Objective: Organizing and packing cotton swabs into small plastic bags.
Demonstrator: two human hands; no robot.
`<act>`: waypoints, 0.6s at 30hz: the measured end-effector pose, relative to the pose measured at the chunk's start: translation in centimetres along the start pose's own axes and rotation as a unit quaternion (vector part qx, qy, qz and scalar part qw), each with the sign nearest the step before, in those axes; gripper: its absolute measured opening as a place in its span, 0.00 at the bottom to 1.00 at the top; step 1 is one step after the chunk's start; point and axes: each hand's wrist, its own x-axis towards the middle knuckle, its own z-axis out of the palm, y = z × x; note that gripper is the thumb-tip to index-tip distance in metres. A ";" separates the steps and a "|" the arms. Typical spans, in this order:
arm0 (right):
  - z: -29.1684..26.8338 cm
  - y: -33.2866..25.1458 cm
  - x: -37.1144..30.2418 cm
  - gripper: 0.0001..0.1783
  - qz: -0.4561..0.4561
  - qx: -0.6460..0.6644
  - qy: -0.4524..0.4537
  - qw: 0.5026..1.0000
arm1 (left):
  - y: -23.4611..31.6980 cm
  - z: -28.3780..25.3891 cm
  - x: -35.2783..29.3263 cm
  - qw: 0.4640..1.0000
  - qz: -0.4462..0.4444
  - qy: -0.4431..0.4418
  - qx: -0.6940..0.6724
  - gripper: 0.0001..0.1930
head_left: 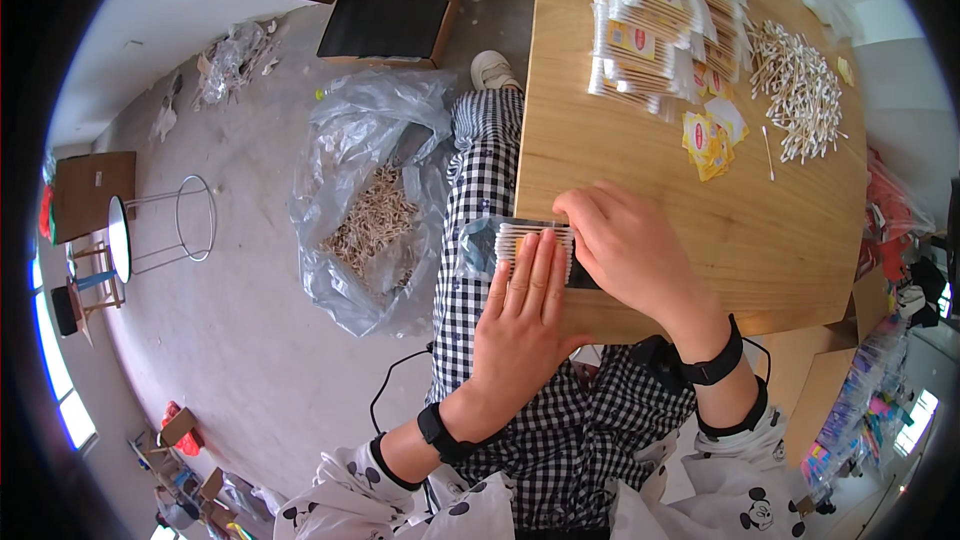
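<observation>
At the table's near left corner lies a row of white-tipped cotton swabs (507,239), side by side in what looks like a clear plastic bag (478,248). My left hand (522,312) rests flat on the swabs with its fingers stretched out. Beside them my right hand (630,252) is closed, its fingers bent at the right end of the row; what they grip, if anything, is hidden. A dark flat piece (580,275) shows under the swabs and my right hand.
Stacked packs of cotton swabs (640,40), yellow-and-white cards (708,143) and a pile of loose swabs (797,90) occupy the wooden table's (640,155) far part. On the floor at left sits a big clear bag of loose swabs (375,220). An open cardboard box (385,15) stands beyond it.
</observation>
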 end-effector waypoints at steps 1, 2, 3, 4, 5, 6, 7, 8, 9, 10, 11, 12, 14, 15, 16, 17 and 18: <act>-0.3 -0.1 0.2 0.08 -0.001 -0.006 -0.021 1.000 | 0.0 0.0 0.0 1.000 -0.002 -0.001 0.002 0.57; -0.5 -0.2 0.3 0.08 -0.002 -0.012 -0.042 0.999 | 0.0 0.0 0.0 1.000 -0.002 -0.002 0.002 0.57; -0.6 -0.3 0.4 0.08 -0.001 -0.012 -0.042 0.999 | 0.0 -0.1 0.1 1.000 -0.002 0.001 0.007 0.57; -0.7 -0.4 0.5 0.08 -0.007 -0.021 -0.049 0.999 | 0.1 -0.1 0.1 1.000 -0.002 0.003 0.012 0.57; -0.8 -0.5 0.6 0.08 -0.013 -0.031 -0.055 0.998 | 0.1 -0.1 0.1 1.000 -0.001 0.003 0.012 0.57; -0.8 -0.4 0.6 0.08 -0.012 -0.030 -0.054 0.998 | 0.1 0.0 0.0 1.000 -0.003 0.006 0.016 0.57; -0.6 -0.3 0.5 0.08 -0.014 -0.033 -0.055 0.998 | 0.1 0.0 0.0 1.000 -0.004 0.009 0.020 0.57; -0.6 -0.2 0.4 0.08 -0.015 -0.039 -0.056 0.998 | 0.2 0.1 0.1 1.000 -0.002 0.011 0.020 0.57; -0.6 -0.1 0.3 0.08 -0.015 -0.041 -0.056 0.998 | 0.3 0.0 0.1 1.000 -0.003 0.013 0.013 0.57; -0.6 0.1 0.0 0.08 -0.004 -0.034 -0.033 0.999 | 0.3 0.0 0.2 1.000 -0.004 0.014 0.006 0.58; -0.5 0.3 -0.1 0.08 0.005 -0.025 -0.011 1.000 | 0.3 0.1 0.2 1.000 -0.004 0.015 0.007 0.58; -0.7 0.4 -0.4 0.08 0.005 -0.025 -0.010 1.000 | 0.3 0.1 0.2 1.000 -0.005 0.015 0.005 0.58; -1.3 0.4 -1.3 0.10 0.056 -0.053 -0.017 0.997 | 0.2 0.2 0.2 1.000 -0.004 0.019 0.003 0.57; -1.7 0.4 -1.9 0.10 0.057 -0.056 -0.018 0.997 | 0.2 0.2 0.2 1.000 -0.003 0.023 0.002 0.57; -2.0 0.4 -2.4 0.12 0.071 -0.064 -0.030 0.995 | 0.2 0.2 0.2 1.000 -0.004 0.026 0.000 0.57; -2.5 0.4 -3.2 0.14 0.085 -0.073 -0.043 0.993 | 0.2 0.3 0.1 0.999 -0.003 0.031 0.005 0.57; -2.8 0.6 -4.2 0.14 0.089 -0.079 -0.044 0.992 | 0.2 0.4 0.1 0.999 -0.003 0.033 0.002 0.56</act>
